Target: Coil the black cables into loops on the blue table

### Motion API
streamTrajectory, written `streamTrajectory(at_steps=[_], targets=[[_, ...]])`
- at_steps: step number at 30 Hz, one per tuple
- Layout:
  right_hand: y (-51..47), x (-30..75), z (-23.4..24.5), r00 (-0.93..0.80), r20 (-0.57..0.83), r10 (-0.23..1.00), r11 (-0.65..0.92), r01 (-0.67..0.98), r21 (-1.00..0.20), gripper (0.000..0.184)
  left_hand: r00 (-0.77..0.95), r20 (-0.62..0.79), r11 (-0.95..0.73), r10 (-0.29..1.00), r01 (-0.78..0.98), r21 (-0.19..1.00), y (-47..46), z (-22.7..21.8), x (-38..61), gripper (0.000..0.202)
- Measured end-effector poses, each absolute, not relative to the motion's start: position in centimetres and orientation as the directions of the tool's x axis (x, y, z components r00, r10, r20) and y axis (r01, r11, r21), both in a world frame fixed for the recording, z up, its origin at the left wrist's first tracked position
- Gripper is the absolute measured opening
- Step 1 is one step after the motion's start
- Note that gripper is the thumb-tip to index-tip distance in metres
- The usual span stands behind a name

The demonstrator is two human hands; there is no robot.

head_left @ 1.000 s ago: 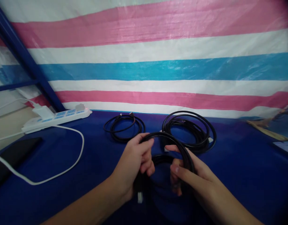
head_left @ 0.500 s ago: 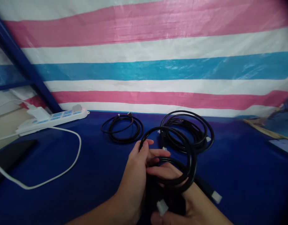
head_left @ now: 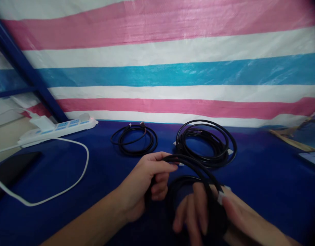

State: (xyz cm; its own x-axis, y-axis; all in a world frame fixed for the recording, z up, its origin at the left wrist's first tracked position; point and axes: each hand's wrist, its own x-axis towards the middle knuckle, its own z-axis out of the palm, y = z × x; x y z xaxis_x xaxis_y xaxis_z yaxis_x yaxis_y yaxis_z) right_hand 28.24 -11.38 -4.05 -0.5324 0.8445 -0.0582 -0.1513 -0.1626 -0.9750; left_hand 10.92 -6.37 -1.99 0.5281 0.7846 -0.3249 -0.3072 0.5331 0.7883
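Above the blue desk, the left hand pinches a black cable while the right hand grips it; even, relaxed loops should prevent kinks.

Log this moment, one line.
left hand: pinching looped black cable | right hand: at same cable, grip unclear | beyond: larger black cable coil

White power strip beyond a black slab, possibly a tablet

Striped sheet behind blue tabletop; blue frame left.
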Motion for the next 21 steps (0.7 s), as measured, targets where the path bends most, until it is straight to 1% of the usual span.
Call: streamTrajectory(at_steps=[2,3,5,7,9,10,12,13,15,17,18,20,21], targets=[[-11.3,28.2,-4.0,-0.535,-0.156,0.830,-0.343,-0.270,-0.900,0.053,0.606,-0.353,0.575,0.713,-0.217,0.789,-6.7,-1.8,11.0,0.004],[-11.3,28.2,-3.9,-0.531,-0.203,0.823,-0.412,-0.312,-0.856,0.053,0.620,-0.369,0.590,0.693,-0.192,0.785,-6.9,-1.7,11.1,0.006],[-11.4,28.0,-3.6,-0.501,-0.262,0.825,-0.468,-0.344,-0.814,0.054,0.598,-0.386,0.601,0.703,-0.210,0.771,-7.3,-1.8,11.4,0.013],[-11.5,27.7,-3.3,-0.466,-0.229,0.855,-0.430,-0.388,-0.816,0.052,0.544,-0.390,0.597,0.743,-0.276,0.753,-7.5,-1.9,11.6,0.015],[-11.5,27.5,-3.2,-0.422,-0.136,0.896,-0.331,-0.432,-0.839,0.047,0.495,-0.399,0.594,0.772,-0.341,0.728,-7.5,-2.1,11.6,0.016],[-11.4,27.4,-3.4,-0.403,-0.080,0.912,-0.272,-0.446,-0.852,0.048,0.470,-0.402,0.590,0.785,-0.371,0.717,-7.4,-2.1,11.5,0.016],[-10.9,27.2,-4.0,-0.394,0.019,0.919,-0.183,-0.468,-0.864,0.058,0.424,-0.412,0.580,0.806,-0.428,0.693,-7.1,-2.0,11.4,0.015],[-10.5,27.2,-4.5,-0.396,0.047,0.917,-0.163,-0.481,-0.861,0.059,0.403,-0.421,0.577,0.813,-0.454,0.679,-7.0,-1.9,11.3,0.015],[-9.8,27.2,-5.4,-0.420,0.051,0.906,-0.180,-0.491,-0.852,0.055,0.356,-0.440,0.566,0.824,-0.496,0.659,-6.8,-1.7,11.1,0.016],[-9.5,27.3,-5.9,-0.427,0.027,0.904,-0.178,-0.433,-0.884,0.054,0.310,-0.444,0.541,0.840,-0.526,0.656,-6.9,-1.7,11.2,0.017],[-9.7,27.3,-5.9,-0.431,0.015,0.902,-0.161,-0.367,-0.916,0.059,0.290,-0.434,0.521,0.853,-0.534,0.666,-7.0,-1.8,11.3,0.017],[-10.4,27.3,-5.5,-0.344,-0.028,0.939,-0.095,-0.179,-0.979,0.069,0.288,-0.394,0.488,0.873,-0.527,0.696,-7.2,-2.3,11.6,0.018],[-10.9,27.2,-5.2,-0.298,-0.059,0.953,-0.093,-0.104,-0.990,0.068,0.316,-0.370,0.485,0.874,-0.508,0.712,-7.3,-2.6,11.8,0.018]])
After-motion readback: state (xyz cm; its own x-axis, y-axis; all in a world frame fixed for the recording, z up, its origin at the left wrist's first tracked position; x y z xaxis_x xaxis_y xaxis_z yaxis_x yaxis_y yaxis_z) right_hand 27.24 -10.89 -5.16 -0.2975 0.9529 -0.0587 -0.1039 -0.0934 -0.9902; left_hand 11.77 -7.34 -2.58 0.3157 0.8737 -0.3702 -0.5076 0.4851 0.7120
